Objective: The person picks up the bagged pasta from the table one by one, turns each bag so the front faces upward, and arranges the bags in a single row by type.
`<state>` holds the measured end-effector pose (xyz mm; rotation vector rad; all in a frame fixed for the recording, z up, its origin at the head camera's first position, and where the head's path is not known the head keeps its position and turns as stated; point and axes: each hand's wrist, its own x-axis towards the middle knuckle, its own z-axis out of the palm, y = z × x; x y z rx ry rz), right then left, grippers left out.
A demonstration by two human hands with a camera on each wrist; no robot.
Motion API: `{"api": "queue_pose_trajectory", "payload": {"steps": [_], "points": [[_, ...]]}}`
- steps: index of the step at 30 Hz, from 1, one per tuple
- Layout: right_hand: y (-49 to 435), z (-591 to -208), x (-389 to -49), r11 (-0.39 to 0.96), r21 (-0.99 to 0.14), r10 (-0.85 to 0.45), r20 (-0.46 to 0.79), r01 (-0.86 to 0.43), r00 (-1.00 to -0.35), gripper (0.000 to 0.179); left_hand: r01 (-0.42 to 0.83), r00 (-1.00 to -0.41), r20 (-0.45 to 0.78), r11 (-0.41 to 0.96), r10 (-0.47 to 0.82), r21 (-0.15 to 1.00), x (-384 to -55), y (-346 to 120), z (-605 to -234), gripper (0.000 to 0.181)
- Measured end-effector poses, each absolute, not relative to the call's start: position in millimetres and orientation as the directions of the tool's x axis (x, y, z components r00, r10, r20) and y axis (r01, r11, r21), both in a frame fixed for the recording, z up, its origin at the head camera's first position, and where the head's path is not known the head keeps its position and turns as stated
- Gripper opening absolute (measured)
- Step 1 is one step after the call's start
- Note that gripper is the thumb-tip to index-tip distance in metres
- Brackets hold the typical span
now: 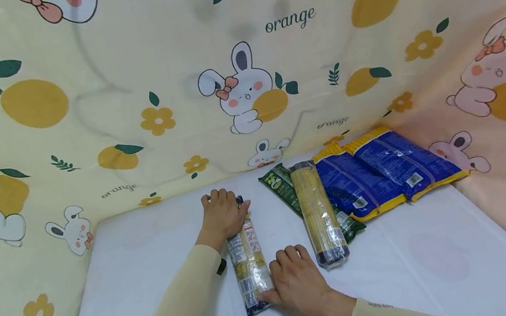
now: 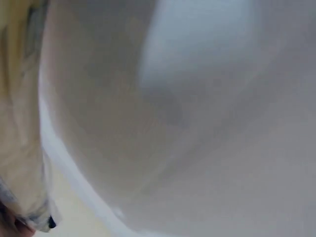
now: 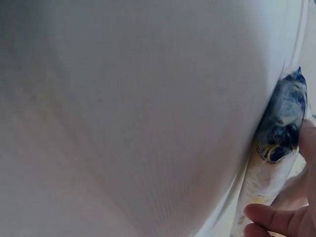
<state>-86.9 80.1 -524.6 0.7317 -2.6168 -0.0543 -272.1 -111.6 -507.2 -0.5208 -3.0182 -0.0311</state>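
A clear-wrapped pack of spaghetti (image 1: 249, 258) with dark blue ends and a printed label lies lengthwise on the white table. My left hand (image 1: 223, 212) grips its far end from above, fingers bent over it. At the near end, my right hand (image 1: 297, 281) holds the pack's right side, the thumb near the blue tip. The right wrist view shows that blue end (image 3: 281, 128) beside the thumb and fingertips (image 3: 271, 217). In the blurred left wrist view, part of the pack (image 2: 22, 113) runs along the left edge.
A second spaghetti pack (image 1: 319, 214) lies just right, partly over a green packet (image 1: 279, 187). Two blue-and-yellow bags (image 1: 407, 161) lie side by side at the back right. A patterned cloth (image 1: 160, 73) with rabbits and oranges hangs behind the white table (image 1: 150, 262).
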Motion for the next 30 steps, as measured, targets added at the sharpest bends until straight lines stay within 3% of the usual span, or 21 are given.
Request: {"api": "queue_pose_trajectory", "payload": {"steps": [4, 7, 14, 19, 24, 30], "points": [[80.4, -523.9, -87.6, 0.856, 0.147, -0.509, 0.409, -0.496, -0.757, 0.075, 0.355, -0.927, 0.15, 0.934, 0.344, 0.05, -266.4, -116.9, -498.1, 0.065], [81.8, -522.5, -90.4, 0.856, 0.137, -0.508, 0.396, -0.498, -0.765, 0.074, 0.388, -0.893, 0.285, 0.917, 0.349, 0.091, -264.4, -119.4, -487.7, 0.057], [88.7, -519.9, -101.3, 0.869, 0.126, -0.487, 0.389, -0.478, -0.782, 0.072, 0.52, -0.69, 0.624, 0.851, 0.366, 0.076, -265.0, -117.8, -462.9, 0.05], [90.8, -518.4, -106.4, 0.873, 0.1, -0.478, 0.377, -0.478, -0.793, 0.071, 0.546, -0.63, 0.682, 0.837, 0.371, 0.048, -260.4, -114.2, -448.0, 0.053], [89.4, -519.9, -107.9, 0.881, 0.002, -0.451, 0.31, -0.474, -0.837, 0.07, 0.583, -0.583, 0.708, 0.812, 0.398, 0.023, -254.2, -111.3, -439.1, 0.055], [83.4, -521.1, -104.9, 0.871, -0.107, -0.429, 0.308, -0.479, -0.849, 0.057, 0.604, -0.55, 0.729, 0.797, 0.407, 0.011, -249.0, -110.4, -434.8, 0.056]]}}
